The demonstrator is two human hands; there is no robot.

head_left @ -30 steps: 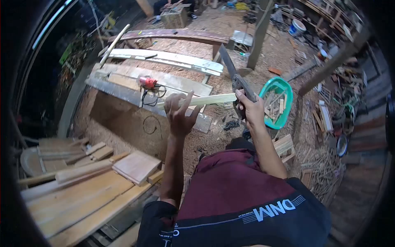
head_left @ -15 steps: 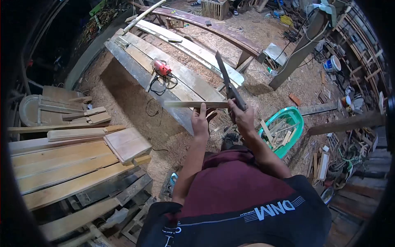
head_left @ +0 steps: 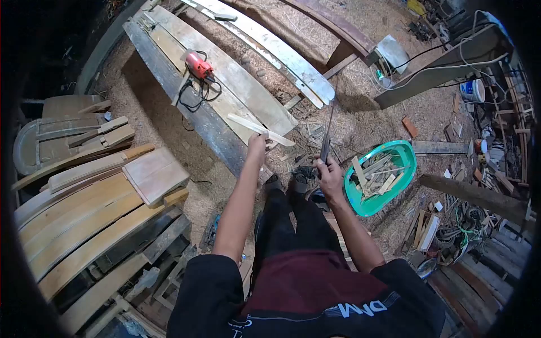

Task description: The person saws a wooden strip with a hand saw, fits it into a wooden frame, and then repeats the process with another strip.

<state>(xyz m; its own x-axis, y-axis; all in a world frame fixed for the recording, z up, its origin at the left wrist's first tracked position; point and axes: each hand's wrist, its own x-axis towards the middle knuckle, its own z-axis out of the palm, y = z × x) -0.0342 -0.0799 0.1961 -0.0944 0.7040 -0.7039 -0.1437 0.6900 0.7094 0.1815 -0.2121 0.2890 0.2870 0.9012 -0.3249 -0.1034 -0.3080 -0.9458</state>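
Observation:
My left hand (head_left: 257, 147) is closed on a narrow, pale wooden strip (head_left: 274, 137), which slants over the near end of the plank bench. Farther right, my right hand (head_left: 329, 176) grips a long, dark, narrow-bladed tool (head_left: 327, 138) by its lower end, its blade pointing away from me. The strip and the tool are apart. Just right of my right hand stands a green plastic tub (head_left: 413, 169) with several wood offcuts in it.
A red power tool (head_left: 198, 64) with a black cord lies on the bench (head_left: 211, 121). Boards (head_left: 84, 217) are stacked at the left. A long white board (head_left: 270, 42) lies beyond the bench. A post (head_left: 439, 70) rises at the right. Sawdust covers the floor.
My hands have moved apart; the strip and the tool, which overlapped before, are now separate. The strip has tilted and moved away from the tool. My view has turned further down.

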